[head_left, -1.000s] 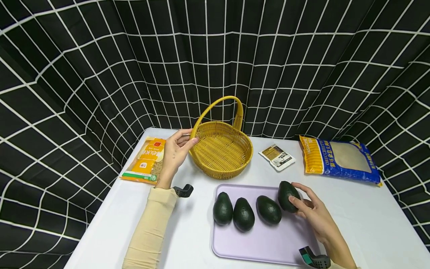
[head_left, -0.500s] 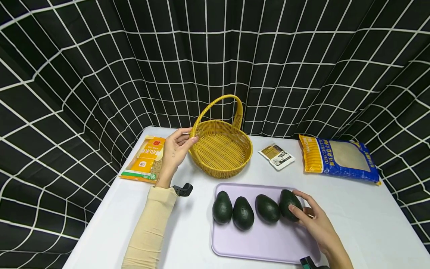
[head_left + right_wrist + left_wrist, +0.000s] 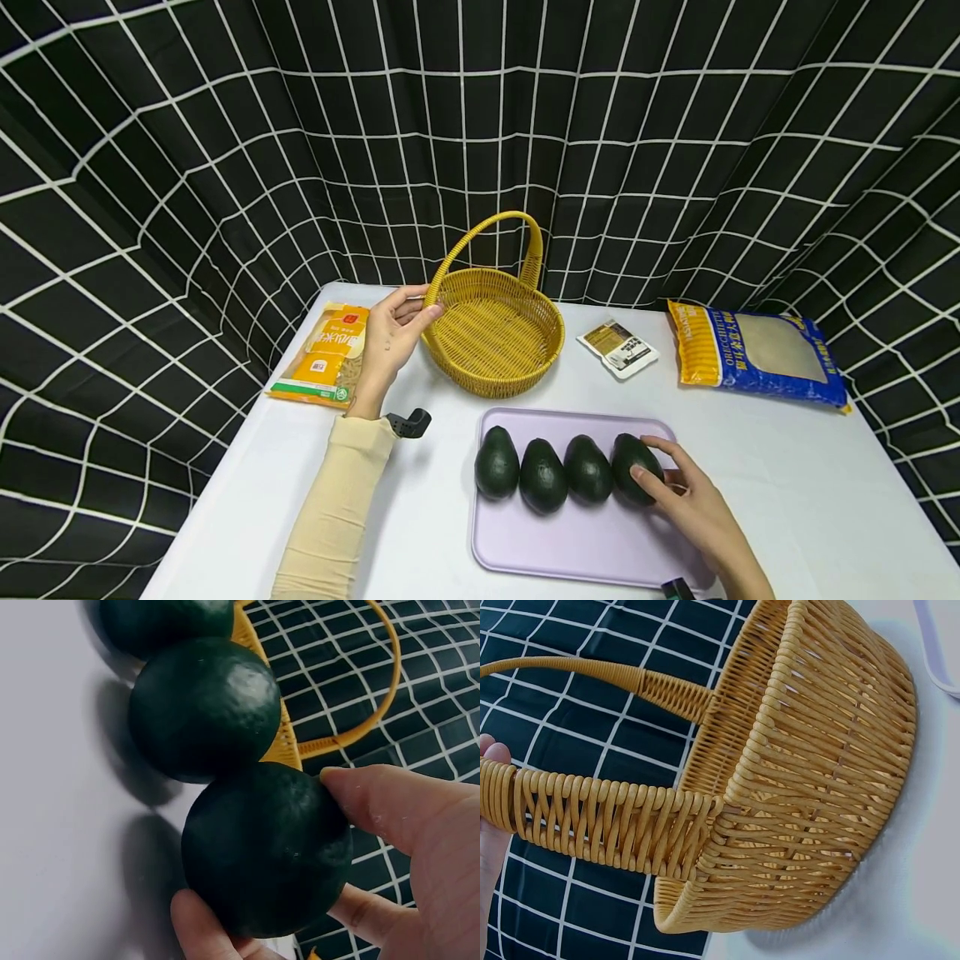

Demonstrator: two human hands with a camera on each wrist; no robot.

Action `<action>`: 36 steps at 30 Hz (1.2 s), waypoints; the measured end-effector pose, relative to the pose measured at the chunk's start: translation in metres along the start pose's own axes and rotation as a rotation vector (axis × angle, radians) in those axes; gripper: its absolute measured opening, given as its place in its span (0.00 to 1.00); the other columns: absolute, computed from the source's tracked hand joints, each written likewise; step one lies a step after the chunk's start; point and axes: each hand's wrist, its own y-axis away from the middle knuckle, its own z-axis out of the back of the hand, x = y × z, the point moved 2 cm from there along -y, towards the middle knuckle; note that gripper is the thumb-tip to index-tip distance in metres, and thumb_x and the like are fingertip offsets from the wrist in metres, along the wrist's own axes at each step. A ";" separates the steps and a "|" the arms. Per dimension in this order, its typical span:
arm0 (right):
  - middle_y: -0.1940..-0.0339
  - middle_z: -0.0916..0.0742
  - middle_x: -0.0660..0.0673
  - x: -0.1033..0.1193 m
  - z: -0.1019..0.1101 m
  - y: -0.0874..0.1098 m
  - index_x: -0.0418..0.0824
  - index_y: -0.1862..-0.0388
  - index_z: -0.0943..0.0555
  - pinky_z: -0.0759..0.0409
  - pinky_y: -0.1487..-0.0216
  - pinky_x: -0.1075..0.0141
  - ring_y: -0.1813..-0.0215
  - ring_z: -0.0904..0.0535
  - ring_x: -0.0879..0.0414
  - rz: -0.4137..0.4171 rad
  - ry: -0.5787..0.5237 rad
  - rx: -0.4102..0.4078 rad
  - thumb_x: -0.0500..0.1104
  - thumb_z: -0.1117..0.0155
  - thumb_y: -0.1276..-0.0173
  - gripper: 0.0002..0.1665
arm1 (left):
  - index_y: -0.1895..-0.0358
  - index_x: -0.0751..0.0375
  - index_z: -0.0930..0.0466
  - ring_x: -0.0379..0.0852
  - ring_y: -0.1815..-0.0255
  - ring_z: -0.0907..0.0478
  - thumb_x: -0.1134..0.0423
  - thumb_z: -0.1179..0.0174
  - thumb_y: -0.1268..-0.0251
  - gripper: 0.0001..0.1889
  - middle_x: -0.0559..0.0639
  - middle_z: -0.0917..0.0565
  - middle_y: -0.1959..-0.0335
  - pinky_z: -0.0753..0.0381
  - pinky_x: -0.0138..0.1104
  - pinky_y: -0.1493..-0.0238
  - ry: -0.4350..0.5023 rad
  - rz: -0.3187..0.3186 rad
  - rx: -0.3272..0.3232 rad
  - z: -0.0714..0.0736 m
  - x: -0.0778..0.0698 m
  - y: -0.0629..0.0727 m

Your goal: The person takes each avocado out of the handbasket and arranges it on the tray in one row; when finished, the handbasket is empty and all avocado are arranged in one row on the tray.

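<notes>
My left hand (image 3: pixel 396 333) grips the handle of a yellow woven basket (image 3: pixel 495 385) by its left side; the basket has nothing in it. In the left wrist view the wrapped handle (image 3: pixel 607 821) passes between thumb and fingers. On a lilac tray (image 3: pixel 555 550) several dark green avocados stand in a row. My right hand (image 3: pixel 693 504) holds the rightmost avocado (image 3: pixel 633 468) between thumb and fingers. In the right wrist view that avocado (image 3: pixel 266 851) sits right against its neighbour (image 3: pixel 206 709). The neighbour also stands close beside the avocado to its left.
At the left lies an orange food packet (image 3: pixel 322 354). A small brown-and-white sachet (image 3: pixel 618 348) is right of the basket, and a blue-and-yellow pasta bag (image 3: pixel 757 354) lies at the back right. A black gridded curtain (image 3: pixel 480 125) hangs behind the white table.
My right hand has lowered its avocado to the tray and moved it left. The avocado beside it has shifted left and turned more upright. My left hand has stayed on the basket handle.
</notes>
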 end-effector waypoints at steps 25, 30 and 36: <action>0.52 0.12 0.40 0.001 0.006 0.007 0.37 0.36 0.27 0.19 0.64 0.69 0.59 0.15 0.59 0.019 0.168 -0.037 0.62 0.30 0.34 0.39 | 0.42 0.64 0.18 0.36 0.58 0.13 0.63 0.30 0.35 0.20 0.65 0.12 0.51 0.13 0.28 0.53 -0.001 0.002 0.005 0.000 0.000 0.000; 0.46 0.13 0.34 0.000 0.006 0.007 0.38 0.32 0.29 0.18 0.62 0.68 0.56 0.14 0.56 0.027 0.173 -0.020 0.63 0.32 0.32 0.41 | 0.42 0.64 0.18 0.37 0.58 0.13 0.63 0.30 0.35 0.20 0.65 0.12 0.51 0.13 0.28 0.52 -0.003 -0.001 0.006 0.001 0.000 0.000; 0.42 0.16 0.30 -0.002 0.008 0.008 0.38 0.27 0.34 0.16 0.62 0.69 0.53 0.13 0.52 0.028 0.133 0.001 0.62 0.34 0.31 0.43 | 0.42 0.63 0.18 0.38 0.57 0.13 0.63 0.30 0.35 0.20 0.64 0.12 0.51 0.13 0.28 0.52 -0.013 -0.012 0.000 0.000 0.000 0.000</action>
